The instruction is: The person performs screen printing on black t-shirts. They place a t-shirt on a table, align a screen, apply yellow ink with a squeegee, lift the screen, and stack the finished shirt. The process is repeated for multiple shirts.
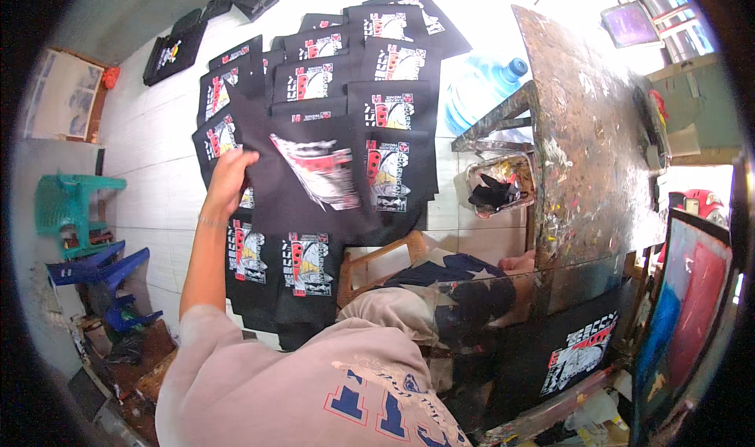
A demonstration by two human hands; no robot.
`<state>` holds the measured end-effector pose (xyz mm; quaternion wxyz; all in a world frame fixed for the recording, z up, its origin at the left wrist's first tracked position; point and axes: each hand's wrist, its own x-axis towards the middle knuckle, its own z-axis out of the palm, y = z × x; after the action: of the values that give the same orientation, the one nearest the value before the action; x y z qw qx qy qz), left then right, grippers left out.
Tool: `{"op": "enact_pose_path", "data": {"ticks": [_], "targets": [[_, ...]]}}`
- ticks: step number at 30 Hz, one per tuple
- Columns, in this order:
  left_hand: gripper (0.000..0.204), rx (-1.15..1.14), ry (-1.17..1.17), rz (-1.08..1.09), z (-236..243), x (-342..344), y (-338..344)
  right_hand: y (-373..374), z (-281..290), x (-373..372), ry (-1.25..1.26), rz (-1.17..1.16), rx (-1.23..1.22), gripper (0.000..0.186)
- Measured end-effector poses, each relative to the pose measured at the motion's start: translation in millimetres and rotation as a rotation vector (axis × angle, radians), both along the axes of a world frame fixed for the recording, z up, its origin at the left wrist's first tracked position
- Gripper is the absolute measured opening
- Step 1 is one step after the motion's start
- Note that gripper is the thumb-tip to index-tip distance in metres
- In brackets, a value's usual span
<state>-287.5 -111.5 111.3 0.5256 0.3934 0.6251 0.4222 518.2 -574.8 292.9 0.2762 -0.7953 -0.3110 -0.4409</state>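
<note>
My left hand (229, 181) is closed on the edge of a black printed fabric panel (271, 203). The panel hangs above other pieces, and its white-and-red print is smeared by motion. Beneath and around it, black printed panels (385, 101) lie in overlapping rows on the floor, with white, red and yellow prints. More panels (311, 266) lie closer to me, left of a wooden stool (417, 246). My right hand does not show. By the star-patterned shorts (472, 286) is a patch of bare skin whose body part I cannot make out.
A paint-spattered table (582, 140) stands at the right. Beside it are a blue water bottle (476, 93) and a plastic tub (519, 171) with dark scraps. Another printed panel (515, 384) lies at lower right. Green (79, 187) and blue (94, 266) stools stand left.
</note>
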Motion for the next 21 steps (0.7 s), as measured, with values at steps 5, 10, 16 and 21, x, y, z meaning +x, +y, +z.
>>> {"op": "enact_pose_path", "data": {"ticks": [5,10,16,21], "targets": [[0.009,0.124,0.118,-0.001,-102.1,-21.5,155.0,156.8,-226.2,-145.4,1.084,0.284,-0.068,0.048],[0.028,0.028,-0.053,0.181,-117.2,-26.9,296.4,250.8,-385.3,-186.8,1.845,0.206,0.032,0.048],[0.021,0.232,-0.258,0.389,-78.9,-56.4,390.9,275.8,-437.4,-174.0,2.012,0.134,0.103,0.048],[0.046,0.359,-0.298,0.540,-90.9,-51.7,410.4,270.7,-448.1,-162.7,2.033,0.148,0.108,0.048]]}}
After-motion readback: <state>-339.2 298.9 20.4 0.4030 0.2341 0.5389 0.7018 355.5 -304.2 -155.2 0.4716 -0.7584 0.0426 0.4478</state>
